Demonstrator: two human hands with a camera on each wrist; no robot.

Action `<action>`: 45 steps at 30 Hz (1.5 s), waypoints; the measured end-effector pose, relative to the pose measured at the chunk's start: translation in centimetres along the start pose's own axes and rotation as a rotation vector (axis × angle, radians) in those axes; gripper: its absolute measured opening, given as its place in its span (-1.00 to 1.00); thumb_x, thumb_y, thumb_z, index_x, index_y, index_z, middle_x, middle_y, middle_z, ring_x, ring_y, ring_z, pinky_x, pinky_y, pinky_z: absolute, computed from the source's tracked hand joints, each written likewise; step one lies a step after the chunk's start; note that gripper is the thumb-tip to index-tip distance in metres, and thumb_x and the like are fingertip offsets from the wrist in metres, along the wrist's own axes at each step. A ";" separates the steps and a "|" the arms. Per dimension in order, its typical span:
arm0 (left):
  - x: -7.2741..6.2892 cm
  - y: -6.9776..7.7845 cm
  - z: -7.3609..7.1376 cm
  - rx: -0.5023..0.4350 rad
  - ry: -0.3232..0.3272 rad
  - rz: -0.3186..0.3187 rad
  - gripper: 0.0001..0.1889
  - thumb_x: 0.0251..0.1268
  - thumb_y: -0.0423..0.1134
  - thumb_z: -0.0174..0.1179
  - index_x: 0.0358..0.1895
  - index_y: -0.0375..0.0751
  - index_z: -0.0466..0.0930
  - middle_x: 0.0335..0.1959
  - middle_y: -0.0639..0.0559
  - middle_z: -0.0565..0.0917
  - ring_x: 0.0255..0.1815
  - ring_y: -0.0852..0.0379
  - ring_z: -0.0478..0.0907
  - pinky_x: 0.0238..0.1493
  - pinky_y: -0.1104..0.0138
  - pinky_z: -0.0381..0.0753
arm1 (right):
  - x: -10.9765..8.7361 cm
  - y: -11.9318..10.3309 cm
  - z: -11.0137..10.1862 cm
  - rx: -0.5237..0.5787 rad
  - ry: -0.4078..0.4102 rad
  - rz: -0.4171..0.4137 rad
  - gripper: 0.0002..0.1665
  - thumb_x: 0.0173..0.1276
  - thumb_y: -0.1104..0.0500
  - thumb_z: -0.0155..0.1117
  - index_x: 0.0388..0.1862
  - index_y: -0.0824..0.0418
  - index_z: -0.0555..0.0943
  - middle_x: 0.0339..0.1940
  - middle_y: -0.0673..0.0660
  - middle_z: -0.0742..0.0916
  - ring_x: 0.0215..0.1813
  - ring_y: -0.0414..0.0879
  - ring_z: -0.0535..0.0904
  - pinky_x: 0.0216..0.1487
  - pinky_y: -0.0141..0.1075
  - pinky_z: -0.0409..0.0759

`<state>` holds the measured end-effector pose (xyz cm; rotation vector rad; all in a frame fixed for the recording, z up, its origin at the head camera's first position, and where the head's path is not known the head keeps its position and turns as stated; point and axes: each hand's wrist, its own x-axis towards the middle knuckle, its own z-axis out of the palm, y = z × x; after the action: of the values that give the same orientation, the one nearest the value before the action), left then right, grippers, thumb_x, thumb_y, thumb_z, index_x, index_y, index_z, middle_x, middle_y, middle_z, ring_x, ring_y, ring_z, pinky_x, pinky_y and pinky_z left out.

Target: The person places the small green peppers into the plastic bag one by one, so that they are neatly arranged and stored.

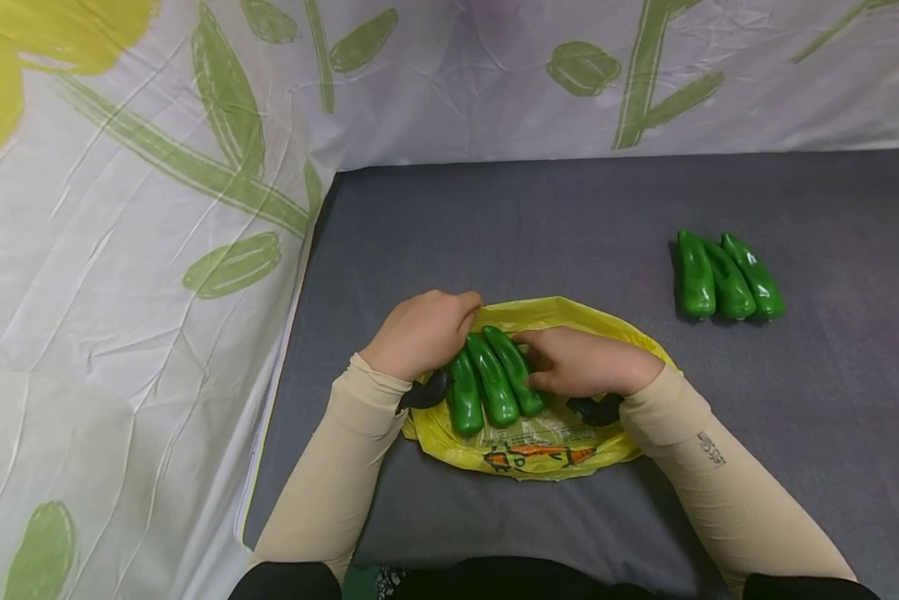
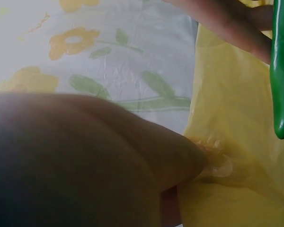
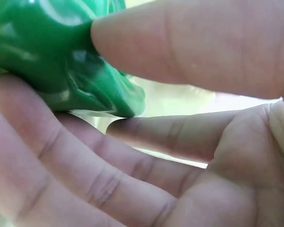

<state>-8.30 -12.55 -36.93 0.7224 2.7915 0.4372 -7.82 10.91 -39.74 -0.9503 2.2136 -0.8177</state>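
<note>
Three glossy green peppers point(image 1: 491, 382) lie side by side within the spread rim of a yellow plastic bag point(image 1: 449, 450). My right hand point(image 1: 580, 360) grips the rightmost pepper point(image 1: 520, 379). In the right wrist view the thumb presses on that pepper point(image 3: 42, 52) from above, with fingers under it. At the bag's upper left my left hand point(image 1: 427, 333) holds the rim, its fingertips partly hidden in the head view. The left wrist view shows the thumb against the yellow plastic point(image 2: 236, 113), and fingers close to the left pepper point(image 2: 283, 75).
Another three green peppers point(image 1: 730, 279) lie together on the grey cloth-covered table point(image 1: 509, 225), to the right of the bag. White floral sheeting point(image 1: 157, 350) borders the table on the left and along the back. Dark wrist straps point(image 1: 597, 409) are on both wrists.
</note>
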 end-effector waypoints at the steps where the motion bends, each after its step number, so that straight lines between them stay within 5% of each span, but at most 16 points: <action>1: 0.0 0.0 0.0 0.002 -0.001 -0.002 -0.70 0.74 -0.22 -0.10 -0.08 -0.09 0.69 -0.44 0.09 0.64 -0.49 0.11 0.54 -0.41 0.21 0.58 | 0.0 0.0 0.0 -0.008 0.002 -0.004 -0.58 0.45 0.33 0.32 0.26 0.28 0.56 -0.26 0.01 0.67 -0.28 -0.18 0.56 -0.10 -0.21 0.57; 19: -0.1 0.0 0.0 -0.001 -0.010 -0.003 -0.68 0.75 -0.21 -0.12 -0.07 -0.09 0.68 -0.49 0.08 0.59 -0.52 0.10 0.51 -0.44 0.22 0.53 | -0.3 -0.1 -0.3 -0.008 0.010 0.055 -0.79 0.48 0.14 0.40 -0.03 0.20 0.64 -0.37 -0.03 0.66 -0.35 -0.20 0.55 -0.18 -0.22 0.56; 29: -0.1 0.1 0.0 0.002 -0.011 -0.001 -0.68 0.75 -0.22 -0.12 -0.05 -0.10 0.69 -0.50 0.08 0.59 -0.52 0.11 0.51 -0.43 0.22 0.54 | -1.9 -0.4 -2.1 -0.018 0.024 0.125 -0.38 0.54 0.05 0.34 0.37 0.46 0.52 -0.03 0.20 0.79 -0.14 -0.10 0.72 -0.01 -0.08 0.69; 33: -0.1 0.0 0.1 -0.004 -0.007 0.006 -0.67 0.75 -0.23 -0.12 -0.08 -0.12 0.69 -0.53 0.07 0.56 -0.55 0.11 0.49 -0.46 0.23 0.52 | -2.8 -0.6 -3.2 -0.041 0.052 0.163 -0.30 0.56 0.01 0.32 0.45 0.45 0.45 -0.03 0.17 0.79 -0.11 -0.11 0.73 -0.01 -0.07 0.69; 40: -0.1 -0.1 0.1 -0.010 -0.007 0.014 -0.67 0.75 -0.23 -0.13 -0.15 -0.13 0.66 -0.59 0.06 0.48 -0.58 0.12 0.44 -0.50 0.26 0.46 | -4.0 -0.4 -4.6 0.003 0.099 0.196 -0.32 0.60 0.01 0.29 0.46 0.45 0.45 -0.36 0.05 0.74 -0.49 -0.15 0.53 -0.25 -0.18 0.55; 45: -0.1 0.0 0.1 -0.009 -0.006 0.013 -0.67 0.75 -0.24 -0.13 -0.19 -0.14 0.64 -0.60 0.06 0.47 -0.58 0.11 0.44 -0.50 0.25 0.45 | -4.9 -0.3 -5.3 0.002 0.167 0.193 -0.39 0.58 0.00 0.32 0.38 0.41 0.55 -0.32 0.04 0.76 -0.46 -0.16 0.54 -0.26 -0.18 0.55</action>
<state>-8.16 -12.58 -36.98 0.7391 2.7786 0.4492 -8.73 16.14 -34.84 -0.6748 2.4022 -0.8344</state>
